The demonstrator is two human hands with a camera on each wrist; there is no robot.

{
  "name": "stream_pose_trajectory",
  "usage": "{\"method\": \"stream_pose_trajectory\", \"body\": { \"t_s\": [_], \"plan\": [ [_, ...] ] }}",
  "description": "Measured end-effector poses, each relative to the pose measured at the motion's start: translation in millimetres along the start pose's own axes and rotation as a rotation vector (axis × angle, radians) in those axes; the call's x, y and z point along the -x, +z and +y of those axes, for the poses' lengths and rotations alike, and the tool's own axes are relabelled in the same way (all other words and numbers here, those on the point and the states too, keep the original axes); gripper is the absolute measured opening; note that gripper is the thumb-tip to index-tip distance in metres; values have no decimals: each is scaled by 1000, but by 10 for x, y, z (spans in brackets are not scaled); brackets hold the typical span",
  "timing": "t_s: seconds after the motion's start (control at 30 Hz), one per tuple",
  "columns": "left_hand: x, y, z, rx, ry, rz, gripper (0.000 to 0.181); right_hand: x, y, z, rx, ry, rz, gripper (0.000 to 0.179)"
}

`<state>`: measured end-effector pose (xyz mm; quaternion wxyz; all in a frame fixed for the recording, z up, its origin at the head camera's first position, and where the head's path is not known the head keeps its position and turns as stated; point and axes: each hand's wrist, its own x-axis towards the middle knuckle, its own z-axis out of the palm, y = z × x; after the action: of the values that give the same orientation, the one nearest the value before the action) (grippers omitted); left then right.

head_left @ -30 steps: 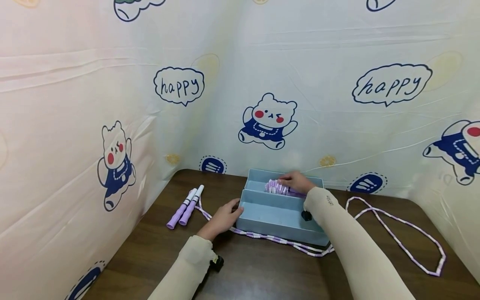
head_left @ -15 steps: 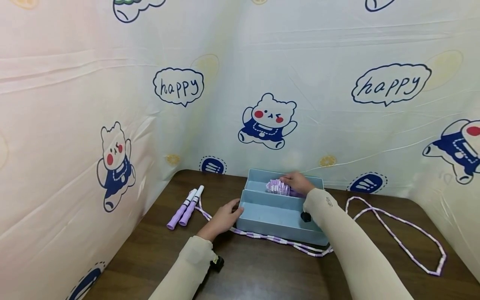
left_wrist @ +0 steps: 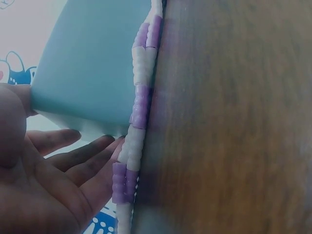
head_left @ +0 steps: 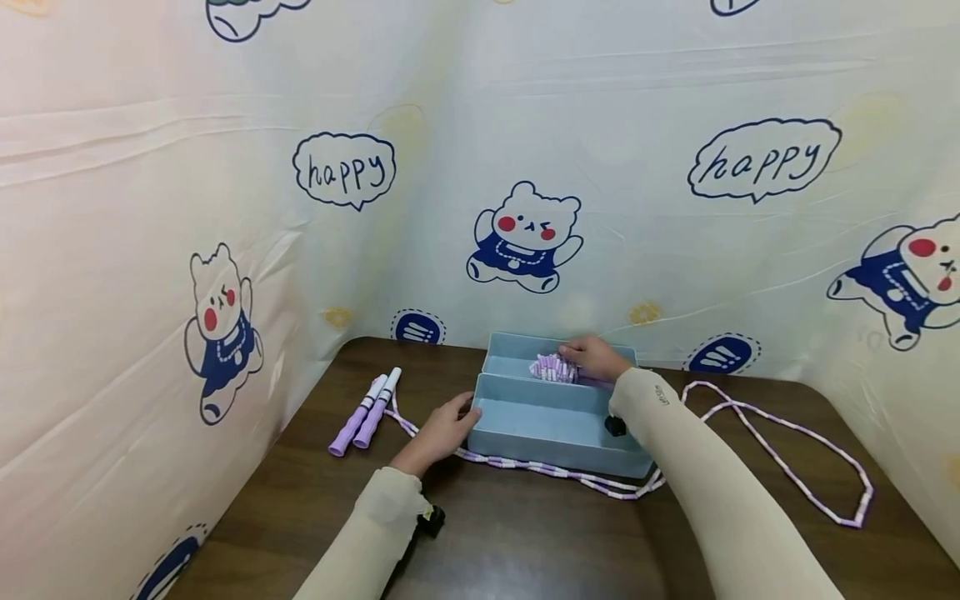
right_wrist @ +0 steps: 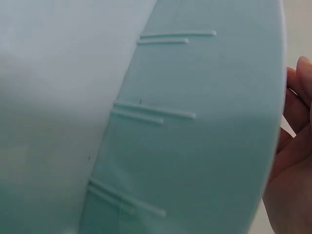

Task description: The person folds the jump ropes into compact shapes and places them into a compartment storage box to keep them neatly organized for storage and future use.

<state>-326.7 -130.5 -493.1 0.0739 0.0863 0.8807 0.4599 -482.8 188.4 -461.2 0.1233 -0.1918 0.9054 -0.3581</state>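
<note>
A light blue box (head_left: pixel 558 460) with a front and a back compartment stands on the table. In its back compartment lies a bundled beaded jump rope (head_left: pixel 552 367), purple and white, with my right hand (head_left: pixel 598 358) gripping its right end. In the right wrist view the box wall hides most of that hand (right_wrist: pixel 295 161). My left hand (head_left: pixel 441 429) holds the box's left end, thumb at the rim and fingers along the end wall, as the left wrist view shows. A second beaded jump rope (head_left: pixel 780 425) runs along the box's front and loops out to the right.
Two purple-and-white jump rope handles (head_left: pixel 365 414) lie side by side at the table's left. The dark wooden table (head_left: pixel 540 546) ends just behind the box, at a patterned cloth backdrop (head_left: pixel 637 250).
The head view has shifted slightly. My right hand stays at the bundle, whose beads have moved a little, and my left hand keeps its place at the box's end.
</note>
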Motion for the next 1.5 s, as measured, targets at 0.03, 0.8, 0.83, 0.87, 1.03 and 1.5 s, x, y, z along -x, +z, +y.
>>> {"method": "stream_pose_trajectory", "body": {
  "t_s": [0.03, 0.8, 0.83, 0.87, 1.03, 1.5],
  "plan": [
    [5, -7, -5, 1, -2, 4, 55, 26, -7, -27, 18, -9, 1, 36],
    [67, -292, 119, -347, 55, 45, 53, 597, -177, -424, 58, -7, 52, 40],
    [78, -316, 124, -355, 58, 42, 51, 623, -182, -432, 72, -22, 57, 39],
    [91, -341, 129, -371, 66, 41, 51, 650, -190, -441, 85, -37, 60, 39],
    [178, -491, 135, -452, 78, 33, 47, 806, -236, -490, 123, -73, 75, 39],
    [439, -785, 113, -607, 92, 37, 43, 1407, -320, -539, 196, -138, 34, 36]
  ]
}}
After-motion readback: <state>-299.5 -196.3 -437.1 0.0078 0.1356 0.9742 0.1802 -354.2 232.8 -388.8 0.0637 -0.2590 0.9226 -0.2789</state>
